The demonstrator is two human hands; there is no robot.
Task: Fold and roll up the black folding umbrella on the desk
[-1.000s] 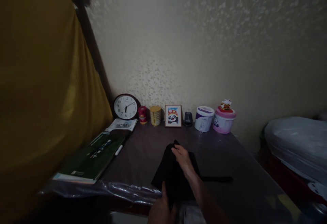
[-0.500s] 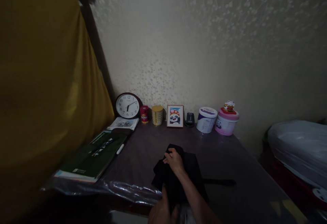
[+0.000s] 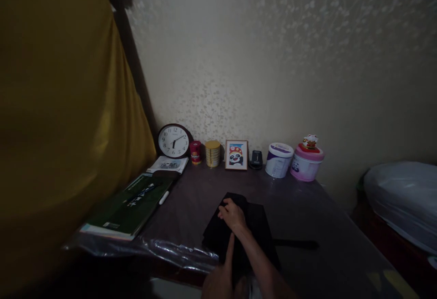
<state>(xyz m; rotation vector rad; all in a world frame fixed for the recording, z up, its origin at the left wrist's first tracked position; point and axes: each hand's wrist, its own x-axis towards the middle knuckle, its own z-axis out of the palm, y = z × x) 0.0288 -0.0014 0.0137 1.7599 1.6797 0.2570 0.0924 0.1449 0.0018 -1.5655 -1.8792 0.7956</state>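
A black cloth [image 3: 254,233] lies folded on the dark table [image 3: 307,212] near its front edge. My right hand [image 3: 232,215] rests on the cloth's far left part with the fingers curled over a fold of it. My left hand [image 3: 221,278] is at the bottom edge, its thumb raised and pressed against the near part of the cloth; the other fingers are out of sight. A black strap or strip [image 3: 297,244] runs out from the cloth to the right.
Along the wall stand a clock [image 3: 173,141], a red tin [image 3: 195,151], a gold tin [image 3: 212,153], a framed panda picture [image 3: 236,154], a small black device [image 3: 256,159], a white tub [image 3: 279,159] and a pink tub [image 3: 306,163]. Green books [image 3: 131,205] lie left; a yellow curtain [image 3: 61,108] hangs beside them.
My right hand drew back from the cloth's far corner toward me and curled its fingers. My left thumb has lifted up along the cloth. The view shifted slightly.
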